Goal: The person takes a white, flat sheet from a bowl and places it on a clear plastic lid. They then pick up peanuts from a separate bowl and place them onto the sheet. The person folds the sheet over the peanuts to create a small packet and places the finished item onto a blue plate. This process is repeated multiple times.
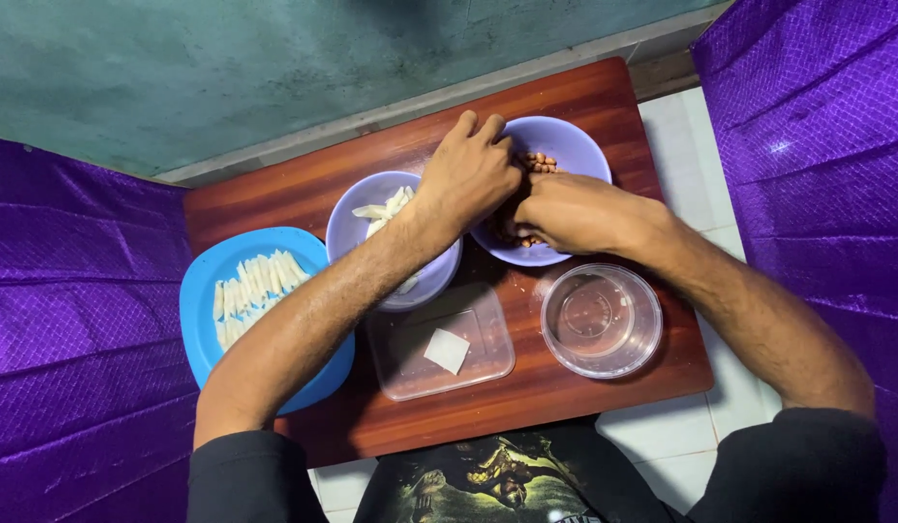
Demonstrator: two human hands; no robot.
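Both my hands meet over the far right bowl (575,145), a pale violet one that holds small brown nuts (538,162). My left hand (471,174) comes across from the left, passing above the middle bowl (347,225), and its fingers are curled down at the near left edge of the nut bowl. My right hand (577,211) lies over the near part of the same bowl, fingers pointing to the left, so the two grips touch or almost touch at the fingertips. Both grips look closed in a pinch, but the fingertips are hidden, so I cannot tell if a nut is between them.

The nuts that show lie just to the far side of my right hand and just right of my left hand; both hands are equally close, directly at the bowl.

The middle bowl has some pale white strips (386,205) in it, partly covered by my left forearm. On the far left of the wooden surface (604,97) stands a blue plate (202,281) with more white strips (250,289), laid side by side. Nearer to me are a clear rectangular lid (487,353) with a small white square piece (447,350) on it, and at its right a clear round container (601,321) that seems empty
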